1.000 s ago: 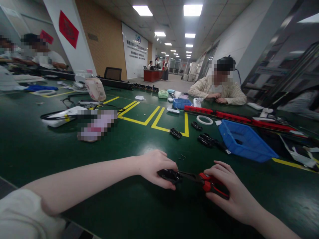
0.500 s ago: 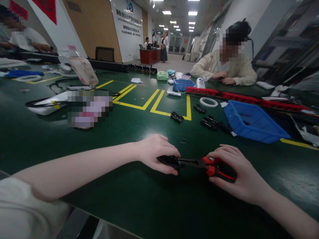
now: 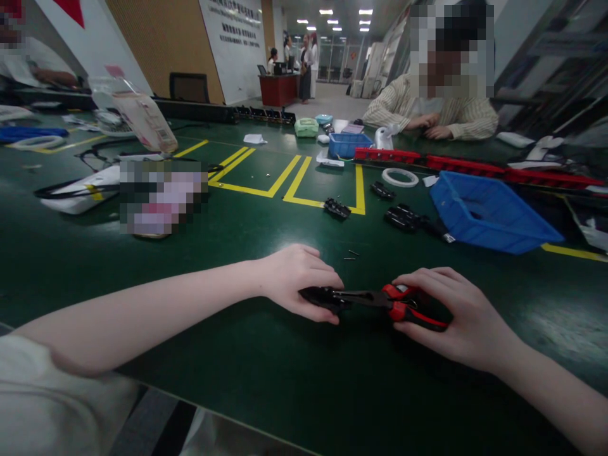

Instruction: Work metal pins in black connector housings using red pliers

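Observation:
My left hand point(image 3: 301, 282) is closed around a small black plastic part point(image 3: 325, 297), whose left side is partly hidden by the fingers. In my right hand point(image 3: 449, 316) are long-nose pliers point(image 3: 396, 304) with red and black handles. The pliers' dark jaws point left and meet the black part at its right end; what exactly they grip there cannot be made out. Just beyond the hands, two thin metal pins point(image 3: 350, 258) lie on the green table point(image 3: 266, 367). Farther back lie similar black parts point(image 3: 337, 208), point(image 3: 403, 217).
To the right sits a blue bin point(image 3: 496, 212), with a white ring point(image 3: 399, 177) and a long red rail point(image 3: 465, 166) behind it. A phone point(image 3: 164, 202) and a white pouch point(image 3: 78, 196) lie at left. Across the table sits a person in a striped shirt point(image 3: 392, 104).
The camera view has tilted slightly, so the table's objects appear a little higher. Both hands keep the same hold on the black part and the pliers.

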Motion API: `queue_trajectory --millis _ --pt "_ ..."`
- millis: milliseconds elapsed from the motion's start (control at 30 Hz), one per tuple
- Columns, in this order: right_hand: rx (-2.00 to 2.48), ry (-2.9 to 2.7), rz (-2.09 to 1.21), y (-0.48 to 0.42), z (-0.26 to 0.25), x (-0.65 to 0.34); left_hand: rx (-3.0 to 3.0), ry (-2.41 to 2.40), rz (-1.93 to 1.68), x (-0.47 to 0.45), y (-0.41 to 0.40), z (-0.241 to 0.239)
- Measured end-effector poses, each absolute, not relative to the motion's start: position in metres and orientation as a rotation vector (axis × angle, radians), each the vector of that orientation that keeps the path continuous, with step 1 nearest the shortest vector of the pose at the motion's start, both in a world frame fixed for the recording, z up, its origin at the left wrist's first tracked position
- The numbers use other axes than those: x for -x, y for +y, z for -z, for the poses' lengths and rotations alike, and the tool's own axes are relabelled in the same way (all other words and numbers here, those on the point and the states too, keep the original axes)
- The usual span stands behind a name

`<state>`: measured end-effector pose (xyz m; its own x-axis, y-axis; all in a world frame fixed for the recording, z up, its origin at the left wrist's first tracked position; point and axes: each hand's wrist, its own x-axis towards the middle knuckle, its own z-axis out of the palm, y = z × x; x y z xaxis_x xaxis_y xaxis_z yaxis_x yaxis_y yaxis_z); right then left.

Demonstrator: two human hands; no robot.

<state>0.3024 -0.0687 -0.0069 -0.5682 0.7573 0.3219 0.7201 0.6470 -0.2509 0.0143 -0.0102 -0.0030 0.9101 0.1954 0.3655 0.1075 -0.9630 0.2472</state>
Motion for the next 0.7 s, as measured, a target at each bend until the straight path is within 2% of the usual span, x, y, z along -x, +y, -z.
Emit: queue_trajectory --millis 400,700 --pt "1.040 -2.526 0.002 -0.061 0.003 -0.308 -2.850 0.269 -0.477 -0.016 -0.011 0.001" --pt "0.937 -2.571 0.287 -0.059 -0.001 -0.314 -2.846 0.386 -0.448 -0.012 -0.005 0.000"
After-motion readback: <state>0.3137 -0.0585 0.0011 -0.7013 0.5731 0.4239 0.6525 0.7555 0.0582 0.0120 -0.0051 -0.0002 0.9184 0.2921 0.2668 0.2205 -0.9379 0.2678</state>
